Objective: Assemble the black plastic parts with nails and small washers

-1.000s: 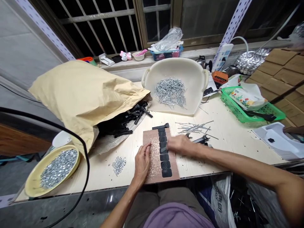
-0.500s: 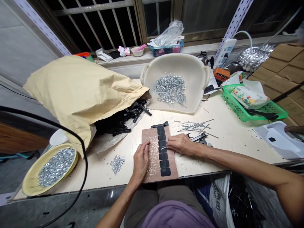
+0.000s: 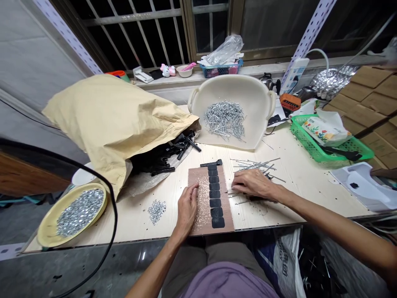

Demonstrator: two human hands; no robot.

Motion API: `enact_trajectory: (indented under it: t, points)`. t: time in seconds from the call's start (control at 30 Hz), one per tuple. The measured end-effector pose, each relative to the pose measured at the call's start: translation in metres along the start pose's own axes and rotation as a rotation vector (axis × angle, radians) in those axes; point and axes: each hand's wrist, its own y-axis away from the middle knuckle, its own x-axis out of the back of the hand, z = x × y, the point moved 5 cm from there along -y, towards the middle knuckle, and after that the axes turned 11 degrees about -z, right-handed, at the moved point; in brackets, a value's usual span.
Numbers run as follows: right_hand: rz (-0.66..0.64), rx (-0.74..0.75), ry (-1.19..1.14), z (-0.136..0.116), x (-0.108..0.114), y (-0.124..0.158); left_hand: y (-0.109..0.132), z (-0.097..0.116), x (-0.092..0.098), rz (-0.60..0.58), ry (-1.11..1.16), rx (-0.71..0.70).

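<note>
Left hand (image 3: 187, 207) half-open, resting on one wooden board (image 3: 227, 214); right hand (image 3: 250, 182) bent, grip hidden; eight black pieces (image 3: 215, 203) in column.

My flat brown board (image 3: 228, 211) lies in front of me, with pale specks on its left part. A straight row of black squares (image 3: 215, 194) runs up it. Thin silver sticks (image 3: 259, 164) lie crisscrossed to its right.
</note>
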Motion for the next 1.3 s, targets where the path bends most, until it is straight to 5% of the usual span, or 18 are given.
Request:
enact_trajectory:
  t: [0.13, 0.3, 0.43, 0.57, 0.67, 0.87, 1.07, 1.3]
  points:
    - [0.079, -0.049, 0.063, 0.014, 0.020, -0.017, 0.001, 0.001, 0.000, 0.023, 0.058, -0.010]
    - [0.069, -0.100, 0.126, 0.016, 0.011, -0.098, 0.013, 0.000, 0.011, 0.077, 0.152, 0.044]
    - [-0.054, -0.120, 0.221, 0.014, -0.002, -0.143, 0.035, -0.018, 0.052, 0.214, 0.117, 0.127]
    - [-0.088, -0.134, 0.280, 0.015, -0.010, -0.153, 0.060, -0.045, 0.106, 0.301, -0.022, 0.172]
    - [-0.120, -0.105, 0.322, 0.016, -0.017, -0.153, 0.073, -0.059, 0.129, 0.289, -0.166, 0.154]
    - [-0.146, -0.113, 0.371, 0.017, -0.020, -0.162, 0.065, -0.056, 0.115, 0.142, -0.541, 0.047]
    - [-0.099, -0.142, 0.415, 0.014, -0.021, -0.168, 0.040, -0.050, 0.090, -0.075, -0.804, 0.082]
    - [0.297, -0.134, 0.275, -0.001, 0.007, -0.138, 0.034, -0.048, 0.086, -0.119, -0.871, 0.156]
